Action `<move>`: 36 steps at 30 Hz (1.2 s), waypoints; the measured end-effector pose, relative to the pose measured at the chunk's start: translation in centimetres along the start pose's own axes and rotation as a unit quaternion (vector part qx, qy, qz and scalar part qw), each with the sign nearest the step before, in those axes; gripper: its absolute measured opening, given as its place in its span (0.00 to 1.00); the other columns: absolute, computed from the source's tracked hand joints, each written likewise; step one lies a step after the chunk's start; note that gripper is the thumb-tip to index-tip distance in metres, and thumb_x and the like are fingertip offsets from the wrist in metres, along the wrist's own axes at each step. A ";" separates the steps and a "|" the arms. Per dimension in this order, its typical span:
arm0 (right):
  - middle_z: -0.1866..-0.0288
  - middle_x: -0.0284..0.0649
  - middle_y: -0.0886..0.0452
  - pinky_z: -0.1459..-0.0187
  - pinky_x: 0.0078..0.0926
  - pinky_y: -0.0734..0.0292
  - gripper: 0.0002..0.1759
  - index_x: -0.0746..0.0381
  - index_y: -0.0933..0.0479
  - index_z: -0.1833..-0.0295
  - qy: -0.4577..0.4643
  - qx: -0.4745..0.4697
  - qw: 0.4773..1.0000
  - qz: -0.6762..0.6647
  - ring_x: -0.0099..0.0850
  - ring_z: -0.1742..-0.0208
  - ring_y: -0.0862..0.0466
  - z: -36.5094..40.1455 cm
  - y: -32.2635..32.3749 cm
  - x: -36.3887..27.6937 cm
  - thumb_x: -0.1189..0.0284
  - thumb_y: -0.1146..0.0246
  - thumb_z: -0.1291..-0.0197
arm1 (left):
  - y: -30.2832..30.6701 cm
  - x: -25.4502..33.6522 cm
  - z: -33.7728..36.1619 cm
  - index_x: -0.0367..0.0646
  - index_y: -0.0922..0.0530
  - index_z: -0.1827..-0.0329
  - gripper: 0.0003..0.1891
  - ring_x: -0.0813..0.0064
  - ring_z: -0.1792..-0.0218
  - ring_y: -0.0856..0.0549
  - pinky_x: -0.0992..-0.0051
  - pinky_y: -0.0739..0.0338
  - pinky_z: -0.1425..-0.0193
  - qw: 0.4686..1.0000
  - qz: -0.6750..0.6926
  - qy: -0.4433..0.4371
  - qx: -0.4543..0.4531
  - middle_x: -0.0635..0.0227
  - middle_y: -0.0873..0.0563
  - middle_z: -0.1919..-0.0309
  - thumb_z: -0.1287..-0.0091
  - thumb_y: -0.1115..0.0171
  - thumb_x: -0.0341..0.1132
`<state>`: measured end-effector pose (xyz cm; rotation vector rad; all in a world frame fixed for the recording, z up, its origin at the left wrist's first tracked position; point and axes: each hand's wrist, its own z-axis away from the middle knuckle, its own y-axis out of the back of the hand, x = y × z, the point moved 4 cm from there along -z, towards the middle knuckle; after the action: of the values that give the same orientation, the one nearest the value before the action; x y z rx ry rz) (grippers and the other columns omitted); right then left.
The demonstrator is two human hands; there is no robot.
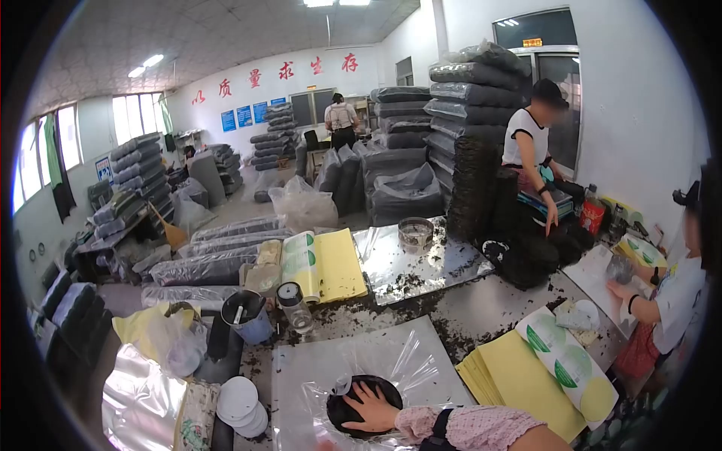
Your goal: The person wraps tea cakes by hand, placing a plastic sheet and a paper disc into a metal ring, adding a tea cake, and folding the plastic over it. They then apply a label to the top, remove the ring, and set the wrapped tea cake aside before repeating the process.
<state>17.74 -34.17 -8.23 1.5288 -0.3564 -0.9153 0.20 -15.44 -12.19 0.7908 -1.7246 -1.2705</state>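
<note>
My right hand (370, 410) lies flat with its fingers spread on a round black mass (388, 388). Clear plastic film (406, 361) spreads out around this mass, on top of a metal sheet (301, 364). At the bottom edge, left of my right hand, a small blurred patch of skin (328, 446) shows, which seems to be my left hand; its fingers are hidden. A stack of yellow sheets (519, 372) and a printed white-and-green sheet (568, 361) lie to the right.
Left of the metal sheet are a blue bucket (252, 323), a glass jar (295, 308) and white discs (239, 400). Dark flakes are scattered over the table (350, 323). Two co-workers (526, 143) (677, 293) are at the right; another person (342, 120) stands far back.
</note>
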 end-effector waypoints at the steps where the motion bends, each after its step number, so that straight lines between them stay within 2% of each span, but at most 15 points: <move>1: 0.17 0.67 0.55 0.25 0.74 0.57 0.52 0.60 0.45 0.18 -0.006 -0.001 1.000 -0.022 0.64 0.16 0.56 0.2 0.0 -0.3 0.33 0.50 0.33 | -1.8 -3.4 -0.8 0.39 0.35 0.24 0.47 0.42 0.31 0.27 0.49 0.36 0.24 0.988 -0.131 0.044 0.074 0.49 0.21 0.36 0.41 0.26 0.54; 6: 0.21 0.67 0.43 0.25 0.68 0.47 0.48 0.62 0.41 0.21 0.022 0.047 0.989 0.137 0.66 0.19 0.47 -0.3 -2.1 0.2 0.53 0.31 0.42 | 3.3 3.2 -12.1 0.28 0.35 0.28 0.59 0.42 0.36 0.23 0.49 0.38 0.26 0.976 0.041 -0.033 0.211 0.43 0.21 0.38 0.56 0.20 0.62; 9: 0.28 0.63 0.31 0.27 0.57 0.38 0.41 0.64 0.33 0.28 0.073 0.247 0.957 -0.135 0.61 0.24 0.35 3.9 3.0 4.0 0.60 0.28 0.46 | 4.4 4.7 -14.1 0.29 0.35 0.28 0.60 0.41 0.35 0.24 0.49 0.39 0.25 0.981 0.130 0.020 0.141 0.42 0.22 0.37 0.57 0.19 0.62; 11: 0.34 0.59 0.25 0.32 0.44 0.29 0.30 0.65 0.24 0.39 -0.140 0.371 0.916 0.065 0.54 0.29 0.27 10.2 11.0 4.5 0.61 0.28 0.44 | 6.1 5.6 -14.0 0.38 0.35 0.24 0.52 0.40 0.30 0.28 0.49 0.40 0.22 0.967 0.228 0.105 0.047 0.45 0.23 0.34 0.48 0.21 0.55; 13: 0.40 0.57 0.20 0.40 0.37 0.23 0.27 0.66 0.19 0.45 -0.328 0.302 0.893 -0.066 0.49 0.37 0.19 14.2 11.4 7.5 0.59 0.27 0.44 | 5.9 5.5 -14.2 0.35 0.34 0.26 0.54 0.40 0.31 0.28 0.49 0.37 0.24 0.973 0.206 0.088 0.054 0.45 0.23 0.34 0.52 0.18 0.54; 16: 0.49 0.55 0.15 0.44 0.38 0.20 0.31 0.68 0.19 0.44 -0.317 0.029 0.865 -0.388 0.52 0.46 0.15 17.8 6.5 10.5 0.55 0.26 0.45 | 6.2 4.5 -11.5 0.33 0.33 0.28 0.53 0.41 0.32 0.27 0.48 0.33 0.28 0.965 0.154 -0.021 0.211 0.45 0.22 0.36 0.54 0.16 0.52; 19: 0.57 0.51 0.12 0.44 0.40 0.19 0.34 0.70 0.20 0.43 -0.318 0.229 0.693 -0.606 0.54 0.56 0.13 19.9 8.6 12.5 0.55 0.25 0.45 | 3.3 1.8 -2.9 0.34 0.32 0.28 0.52 0.40 0.35 0.25 0.46 0.29 0.32 0.925 0.100 0.022 0.367 0.42 0.24 0.35 0.54 0.14 0.48; 22: 0.48 0.53 0.15 0.38 0.40 0.22 0.35 0.71 0.22 0.40 -0.356 0.298 0.861 -0.207 0.54 0.46 0.16 20.8 7.4 13.9 0.57 0.24 0.45 | 2.9 -1.1 -0.9 0.36 0.28 0.31 0.47 0.37 0.37 0.24 0.45 0.29 0.33 0.962 0.053 0.080 0.257 0.43 0.24 0.36 0.53 0.13 0.45; 23: 0.40 0.55 0.19 0.33 0.45 0.27 0.39 0.71 0.25 0.36 -0.284 0.256 0.910 -0.162 0.54 0.38 0.20 19.7 5.9 12.4 0.55 0.24 0.46 | 5.5 0.5 -2.7 0.39 0.20 0.42 0.29 0.53 0.47 0.16 0.57 0.22 0.42 0.948 0.082 0.097 0.292 0.53 0.16 0.47 0.42 0.19 0.43; 24: 0.32 0.56 0.24 0.28 0.49 0.33 0.42 0.70 0.27 0.33 -0.206 0.211 0.948 -0.117 0.53 0.30 0.25 18.1 4.2 10.3 0.54 0.23 0.46 | 0.8 -0.9 -2.7 0.27 0.32 0.31 0.60 0.43 0.34 0.23 0.51 0.37 0.26 0.972 0.003 0.064 0.226 0.42 0.21 0.37 0.58 0.19 0.66; 25: 0.24 0.58 0.33 0.23 0.52 0.41 0.46 0.71 0.30 0.31 -0.103 0.205 0.968 -0.102 0.57 0.22 0.35 16.4 1.7 8.3 0.52 0.23 0.48 | 2.8 1.0 -5.9 0.29 0.30 0.33 0.55 0.47 0.31 0.24 0.52 0.37 0.25 0.955 0.027 -0.039 0.291 0.44 0.22 0.35 0.54 0.21 0.66; 28: 0.15 0.52 0.47 0.20 0.51 0.49 0.62 0.65 0.45 0.19 -0.052 0.262 0.962 -0.062 0.50 0.15 0.48 14.1 -3.1 2.1 0.49 0.21 0.53 | 5.2 5.9 -12.5 0.36 0.24 0.40 0.46 0.57 0.34 0.20 0.49 0.37 0.25 0.979 0.094 -0.029 0.181 0.56 0.17 0.41 0.53 0.21 0.64; 34: 0.19 0.61 0.44 0.20 0.44 0.45 0.66 0.69 0.51 0.18 -0.058 0.372 0.868 -0.324 0.51 0.18 0.41 11.2 -1.7 5.5 0.54 0.18 0.54 | 2.7 4.1 -13.2 0.43 0.16 0.58 0.15 0.54 0.44 0.17 0.51 0.35 0.27 0.971 0.160 0.171 0.056 0.58 0.14 0.56 0.43 0.26 0.42; 35: 0.20 0.60 0.41 0.23 0.42 0.39 0.61 0.70 0.49 0.19 -0.075 0.370 0.797 -0.472 0.47 0.21 0.35 10.0 3.4 3.8 0.57 0.21 0.49 | 3.0 4.3 -13.8 0.43 0.16 0.58 0.14 0.54 0.45 0.17 0.51 0.34 0.28 0.969 0.154 0.152 0.119 0.58 0.14 0.58 0.43 0.27 0.41; 36: 0.21 0.58 0.39 0.24 0.42 0.37 0.57 0.70 0.48 0.19 -0.053 0.389 0.815 -0.427 0.48 0.23 0.32 8.4 5.9 1.9 0.62 0.23 0.48 | 3.0 4.8 -14.1 0.43 0.16 0.58 0.14 0.54 0.46 0.17 0.51 0.34 0.28 0.963 0.149 0.131 0.182 0.59 0.15 0.60 0.43 0.27 0.39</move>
<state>14.59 -42.44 -2.67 2.4887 -0.0883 -1.6935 10.58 -24.76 -6.08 0.8278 -1.7968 -0.6235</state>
